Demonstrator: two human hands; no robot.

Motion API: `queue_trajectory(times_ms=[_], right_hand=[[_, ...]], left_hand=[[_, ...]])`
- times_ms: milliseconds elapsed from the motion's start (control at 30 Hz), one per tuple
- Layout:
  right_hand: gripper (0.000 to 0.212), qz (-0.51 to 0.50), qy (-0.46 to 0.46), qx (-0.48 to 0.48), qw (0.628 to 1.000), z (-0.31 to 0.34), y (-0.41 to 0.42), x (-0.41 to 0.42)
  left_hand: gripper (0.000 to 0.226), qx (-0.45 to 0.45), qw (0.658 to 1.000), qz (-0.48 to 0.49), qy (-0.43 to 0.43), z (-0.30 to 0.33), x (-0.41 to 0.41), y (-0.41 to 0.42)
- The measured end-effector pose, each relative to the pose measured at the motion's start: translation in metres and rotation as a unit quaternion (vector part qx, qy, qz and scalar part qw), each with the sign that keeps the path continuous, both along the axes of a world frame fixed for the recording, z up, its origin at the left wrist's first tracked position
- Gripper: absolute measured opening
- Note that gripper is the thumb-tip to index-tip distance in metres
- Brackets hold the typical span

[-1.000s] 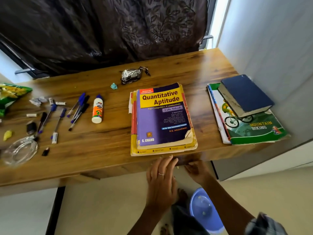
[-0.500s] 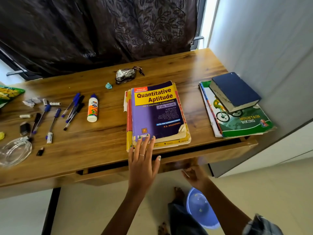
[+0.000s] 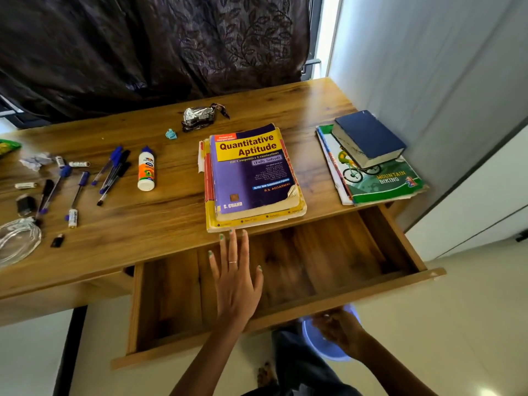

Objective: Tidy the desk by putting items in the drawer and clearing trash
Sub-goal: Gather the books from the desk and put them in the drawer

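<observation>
Head view: a wooden desk point(image 3: 171, 221) seen from above, its wide wooden drawer point(image 3: 285, 284) pulled well out toward the person.
Book stack: purple-and-yellow "Quantitative Aptitude" paperbacks point(image 3: 251, 175) lie at the desk's front edge, long axis running away from the person.
Left hand point(image 3: 235, 277): fingers straight and spread over the drawer, tips just short of the stack, which lies straight ahead; the nearer hand.
Right hand point(image 3: 338, 328): curled under the drawer front, gripping it.
Change: half a second ago the drawer was barely open and the left fingertips lay on the cover.
</observation>
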State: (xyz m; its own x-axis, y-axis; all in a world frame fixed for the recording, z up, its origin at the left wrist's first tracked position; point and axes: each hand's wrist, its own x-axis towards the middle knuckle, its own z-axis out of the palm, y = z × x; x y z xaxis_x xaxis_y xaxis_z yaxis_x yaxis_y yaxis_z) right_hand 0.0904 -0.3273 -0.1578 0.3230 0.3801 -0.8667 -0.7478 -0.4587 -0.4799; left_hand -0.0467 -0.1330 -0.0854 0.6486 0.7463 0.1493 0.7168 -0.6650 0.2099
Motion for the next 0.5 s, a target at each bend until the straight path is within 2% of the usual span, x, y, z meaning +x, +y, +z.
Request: queue_trajectory(times_ms=[33,100,167,200,333,500], right_hand=[[0.012,0.025,0.004,-0.017,1.0,0.009,-0.007,-0.006],[0.026,0.124,-0.035,-0.032,0.991,0.024,-0.026,-0.012],[0.025,0.25,-0.133,-0.034,0.958,0.041,-0.042,-0.021],[0.02,0.28,-0.146,-0.03,0.948,0.055,-0.047,-0.025],[0.023,0.319,-0.102,0.044,0.941,0.12,-0.043,-0.035],[0.028,0.322,-0.161,0.135,0.923,0.169,-0.02,-0.036]], left_hand=[[0.083,-0.009,1.0,0.001,0.002,-0.003,-0.004,-0.006],[0.085,-0.026,1.0,-0.009,0.012,-0.009,-0.01,-0.016],[0.088,-0.05,0.998,-0.019,0.022,-0.014,-0.016,-0.027],[0.09,-0.062,0.997,-0.022,0.03,-0.016,-0.018,-0.032],[0.088,-0.105,0.992,-0.026,0.066,-0.025,-0.028,-0.046],[0.085,-0.166,0.984,-0.019,0.065,-0.022,-0.04,-0.065]])
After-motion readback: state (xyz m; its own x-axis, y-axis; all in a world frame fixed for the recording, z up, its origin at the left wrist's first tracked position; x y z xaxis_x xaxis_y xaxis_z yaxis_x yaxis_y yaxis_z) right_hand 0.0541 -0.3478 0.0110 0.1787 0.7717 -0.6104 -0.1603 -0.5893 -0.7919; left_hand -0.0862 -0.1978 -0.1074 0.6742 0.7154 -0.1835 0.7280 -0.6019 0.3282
